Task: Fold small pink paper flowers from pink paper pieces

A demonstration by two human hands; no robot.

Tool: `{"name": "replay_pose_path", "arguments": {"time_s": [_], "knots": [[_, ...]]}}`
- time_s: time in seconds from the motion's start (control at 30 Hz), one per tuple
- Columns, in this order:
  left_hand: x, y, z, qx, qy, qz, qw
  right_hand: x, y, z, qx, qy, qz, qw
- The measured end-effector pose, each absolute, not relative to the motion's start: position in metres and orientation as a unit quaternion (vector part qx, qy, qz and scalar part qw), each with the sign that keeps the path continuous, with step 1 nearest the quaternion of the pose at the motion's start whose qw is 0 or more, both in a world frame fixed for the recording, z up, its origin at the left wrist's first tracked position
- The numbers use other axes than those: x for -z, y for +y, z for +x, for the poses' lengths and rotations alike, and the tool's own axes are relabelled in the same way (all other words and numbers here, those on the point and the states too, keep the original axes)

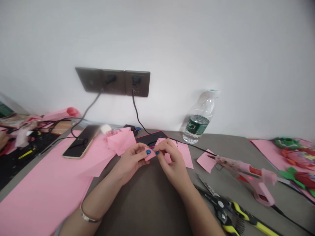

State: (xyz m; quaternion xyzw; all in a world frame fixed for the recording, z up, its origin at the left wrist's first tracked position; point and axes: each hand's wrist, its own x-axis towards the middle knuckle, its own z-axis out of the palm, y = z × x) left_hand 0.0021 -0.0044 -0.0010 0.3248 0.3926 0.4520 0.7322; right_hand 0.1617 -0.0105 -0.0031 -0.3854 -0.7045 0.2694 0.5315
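Observation:
Between my two hands is a small piece of pink paper, held up just above the grey table. My left hand pinches its left side between thumb and fingers. From the other side my right hand grips the paper's upper right edge, with bent fingers and thumb close together. Behind my right hand lies a larger pink paper sheet, partly covered by it. A crumpled pink paper rests beyond my left hand.
A pink glue gun with a red light lies right, its tip over a small pink square. Nearer are yellow-and-black pliers. A water bottle leans at the wall. A phone lies on pink sheets at left.

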Motion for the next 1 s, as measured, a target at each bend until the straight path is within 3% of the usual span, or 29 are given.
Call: {"name": "replay_pose_path", "arguments": {"time_s": [0.23,0.83,1.0], "knots": [[0.0012,-0.0035,0.0007,-0.488,0.408,0.348,0.688,0.0082,-0.0089,0.161,-0.293,-0.722,-0.385,0.494],[0.0,-0.0034,0.0014,-0.502,0.444,0.41,0.619,0.0067,-0.0072,0.1613,-0.318,-0.696,-0.382,0.518],[0.0003,-0.0038,0.0,-0.504,0.466,0.475,0.551,0.0059,-0.0078,0.1612,-0.326,-0.693,-0.376,0.522]]}}
